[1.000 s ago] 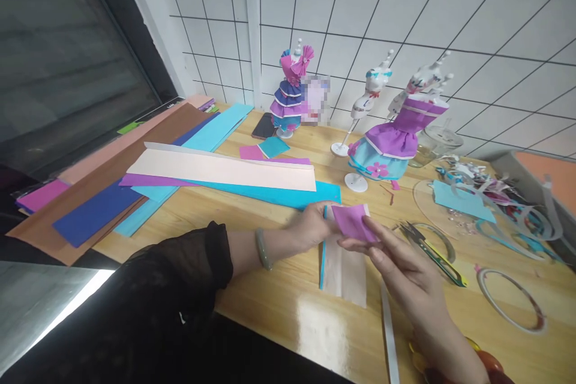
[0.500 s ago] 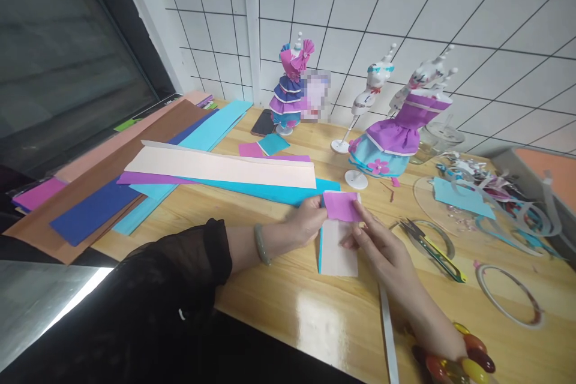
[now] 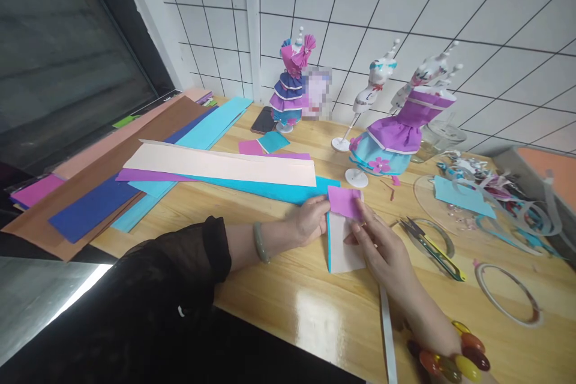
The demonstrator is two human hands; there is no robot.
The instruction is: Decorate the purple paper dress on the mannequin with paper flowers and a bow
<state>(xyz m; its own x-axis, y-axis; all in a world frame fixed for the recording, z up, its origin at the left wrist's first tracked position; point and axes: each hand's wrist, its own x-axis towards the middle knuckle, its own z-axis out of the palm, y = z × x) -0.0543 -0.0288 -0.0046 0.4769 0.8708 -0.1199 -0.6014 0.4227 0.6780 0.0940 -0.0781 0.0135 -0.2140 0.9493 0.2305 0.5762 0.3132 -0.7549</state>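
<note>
Between both hands is a small purple paper piece [image 3: 345,201], held above the table. My left hand [image 3: 314,220], with a bangle on its wrist, pinches its left edge. The fingers of my right hand [image 3: 380,240] grip the right edge. Below the purple piece hangs or lies a pale pink paper strip [image 3: 344,252] with a blue edge along its left side; whether it is joined to the purple piece I cannot tell. A white narrow strip [image 3: 387,336] runs from under my right wrist toward the table's front edge.
Long coloured paper sheets [image 3: 225,163] lie across the left and middle. Behind stand small mannequins, one in a purple and blue dress [image 3: 400,132], another in layered ruffles [image 3: 288,93]. Yellow-handled thread snips [image 3: 434,249], a tape roll [image 3: 508,294] and a grey box [image 3: 535,174] are at right.
The purple piece and the pink strip have shifted slightly right and tilted a little. Both hands keep their hold.
</note>
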